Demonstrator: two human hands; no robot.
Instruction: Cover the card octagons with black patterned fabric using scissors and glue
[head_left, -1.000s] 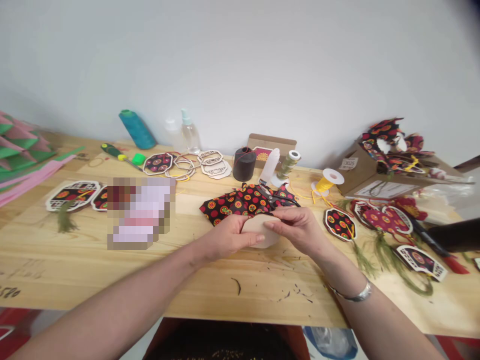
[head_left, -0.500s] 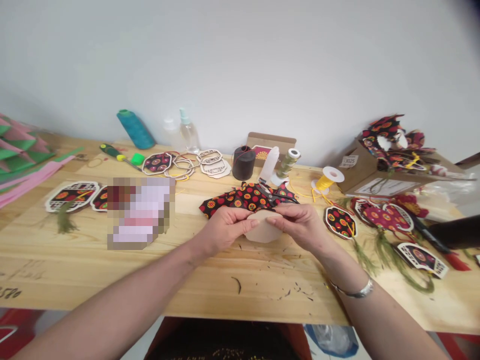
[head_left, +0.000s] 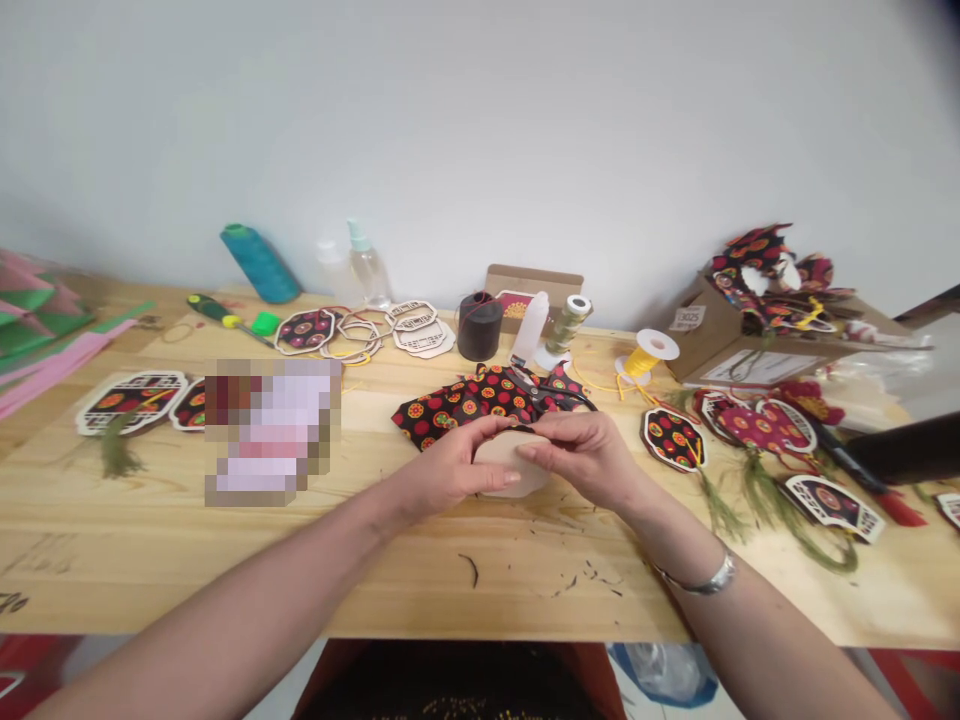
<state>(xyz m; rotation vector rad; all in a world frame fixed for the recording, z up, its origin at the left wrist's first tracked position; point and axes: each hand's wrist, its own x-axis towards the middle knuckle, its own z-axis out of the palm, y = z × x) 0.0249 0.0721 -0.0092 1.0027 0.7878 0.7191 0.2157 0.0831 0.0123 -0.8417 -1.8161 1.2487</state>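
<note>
Left hand [head_left: 457, 470] and right hand [head_left: 581, 450]: both pinched shut on pale card piece [head_left: 504, 468] (thumbs on near face), raised just above wooden table [head_left: 225, 560], near patterned fabric [head_left: 480, 395].

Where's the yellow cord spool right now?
In the head view, the yellow cord spool stands right of centre near the table's back edge, between the olive thread spool and the cardboard box, beyond the right hand.

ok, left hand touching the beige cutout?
Touching. Head view: left hand thumb and fingers pinch the beige cutout edge; right hand holds its other side.
</note>
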